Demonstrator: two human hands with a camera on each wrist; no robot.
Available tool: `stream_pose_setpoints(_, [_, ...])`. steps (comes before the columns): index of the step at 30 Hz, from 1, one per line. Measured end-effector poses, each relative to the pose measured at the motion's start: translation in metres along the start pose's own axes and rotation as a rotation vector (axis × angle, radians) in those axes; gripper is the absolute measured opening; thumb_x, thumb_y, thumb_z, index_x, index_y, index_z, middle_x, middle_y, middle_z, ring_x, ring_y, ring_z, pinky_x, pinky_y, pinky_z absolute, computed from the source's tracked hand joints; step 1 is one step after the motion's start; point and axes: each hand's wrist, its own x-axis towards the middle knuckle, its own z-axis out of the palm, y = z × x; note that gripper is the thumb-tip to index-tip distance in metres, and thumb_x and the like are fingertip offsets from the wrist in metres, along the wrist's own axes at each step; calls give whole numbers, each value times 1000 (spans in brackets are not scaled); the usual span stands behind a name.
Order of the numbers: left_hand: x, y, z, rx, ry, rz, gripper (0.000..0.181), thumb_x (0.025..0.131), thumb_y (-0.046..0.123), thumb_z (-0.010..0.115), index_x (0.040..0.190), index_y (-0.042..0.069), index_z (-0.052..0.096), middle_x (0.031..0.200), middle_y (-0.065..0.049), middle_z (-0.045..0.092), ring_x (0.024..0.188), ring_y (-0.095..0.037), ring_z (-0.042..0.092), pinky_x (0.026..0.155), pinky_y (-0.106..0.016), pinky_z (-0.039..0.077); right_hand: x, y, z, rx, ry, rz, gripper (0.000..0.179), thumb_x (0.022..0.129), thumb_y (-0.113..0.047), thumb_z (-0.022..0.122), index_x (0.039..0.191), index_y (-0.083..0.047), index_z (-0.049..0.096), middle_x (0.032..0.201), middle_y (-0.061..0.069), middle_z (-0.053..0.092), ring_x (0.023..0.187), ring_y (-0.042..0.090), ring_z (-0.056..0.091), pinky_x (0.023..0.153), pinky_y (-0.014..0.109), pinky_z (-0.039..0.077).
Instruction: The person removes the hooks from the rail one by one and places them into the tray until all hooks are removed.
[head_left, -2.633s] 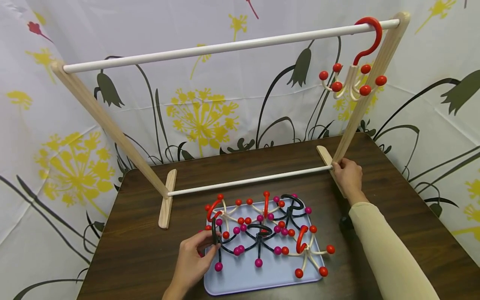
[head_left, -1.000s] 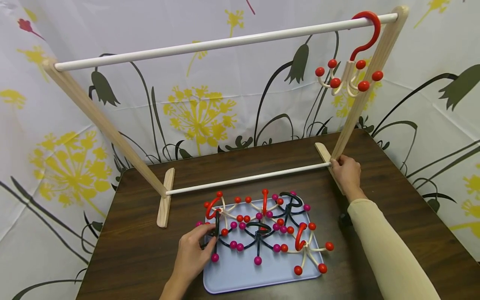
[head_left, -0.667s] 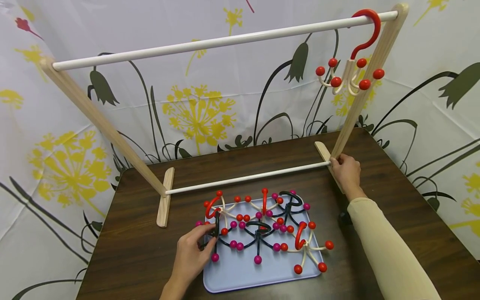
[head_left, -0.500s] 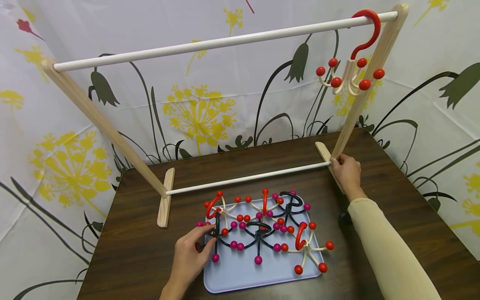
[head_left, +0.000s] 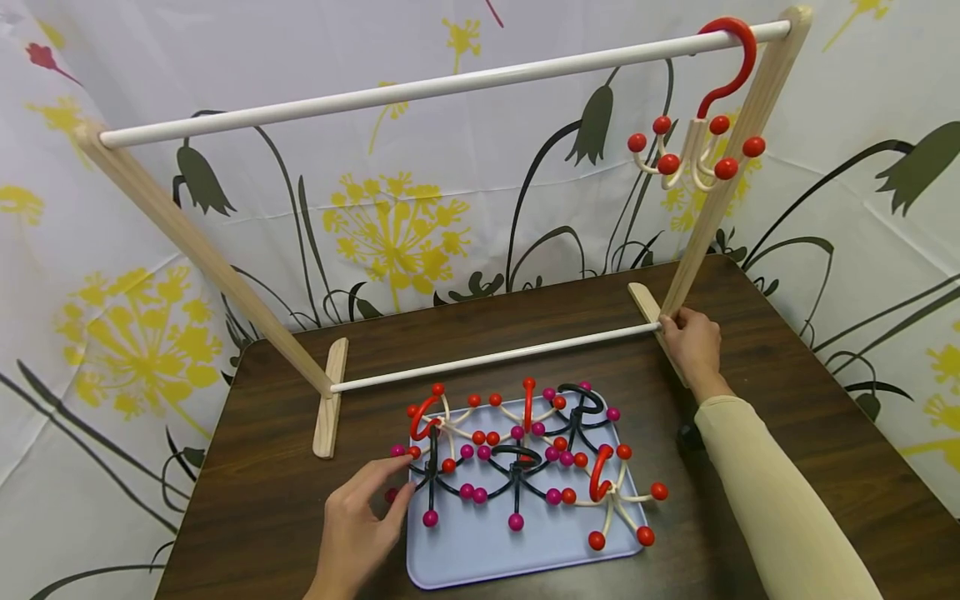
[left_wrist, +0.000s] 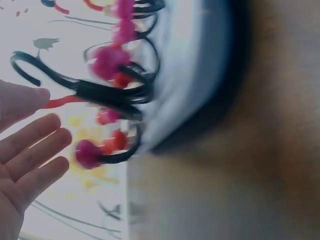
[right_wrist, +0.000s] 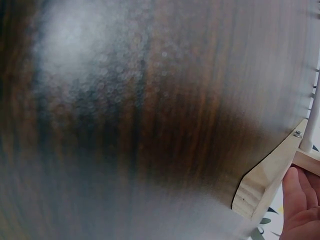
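My left hand (head_left: 360, 521) is beside a black hook hanger (head_left: 432, 475) with magenta ball tips, which stands with its hook up at the left of the tray. Apart from the hanger, its thumb and fingers are spread; the left wrist view also shows that hand (left_wrist: 27, 160) with extended fingers and nothing gripped. At the right, my right hand (head_left: 694, 350) holds the foot of the wooden garment rack's post (head_left: 701, 233). In the right wrist view, its fingers (right_wrist: 295, 192) are against the wood. A cream hanger (head_left: 696, 154) with red balls and a red hook hangs from the white rail (head_left: 450, 82).
A light blue tray (head_left: 480, 558) bears several black and cream hangers crowded together, some overhanging its rim. The rack's white lower bar (head_left: 495, 358) runs just behind the tray. A flower-patterned cloth (head_left: 405, 242) hangs behind the brown table (head_left: 247, 500).
My left hand has let go of the black hanger's hook and drawn back left. Earlier it pulled that hanger slightly leftward. The right hand stays at the rack's foot.
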Motion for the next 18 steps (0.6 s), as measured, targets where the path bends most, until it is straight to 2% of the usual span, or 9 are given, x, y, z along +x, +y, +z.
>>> stream_pose_setpoints(5, [17, 9, -16, -51, -15, 163, 51, 68, -13, 55, 110, 12, 72, 105, 3, 71, 89, -13, 67, 81, -13, 48, 1, 0, -1, 5, 3, 3, 28, 98, -26, 58, 94, -1, 69, 90, 19, 69, 83, 36, 57, 75, 50, 45])
stream_pose_setpoints(8, [32, 18, -27, -122, -44, 216, 57, 66, -15, 49, 111, 11, 71, 105, 1, 71, 89, -11, 66, 74, -15, 48, 1, 0, -1, 6, -2, 8, 28, 98, -26, 58, 95, -1, 68, 92, 19, 69, 84, 37, 58, 77, 51, 46])
stream_pose_setpoints(11, [51, 30, -37, -188, -55, 276, 56, 67, -16, 49, 111, 10, 71, 102, -3, 71, 84, -10, 63, 67, -17, 47, 1, 0, 0, 8, -9, 18, 28, 99, -26, 57, 97, 0, 69, 95, 19, 70, 87, 37, 58, 79, 51, 46])
stream_pose_setpoints(14, [75, 47, -42, -228, -42, 326, 47, 72, -14, 55, 111, 8, 71, 102, -4, 72, 86, -12, 65, 76, -16, 50, 1, 0, -1, 16, -13, 22, 28, 99, -26, 57, 99, 0, 69, 96, 19, 70, 88, 37, 59, 80, 52, 46])
stream_pose_setpoints(18, [112, 76, -40, -279, 8, 386, 36, 79, -9, 62, 111, 5, 71, 103, -6, 72, 90, -18, 68, 87, -20, 51, -1, -2, -1, 17, -13, 22, 28, 98, -25, 58, 99, 0, 68, 95, 20, 70, 88, 38, 58, 80, 52, 46])
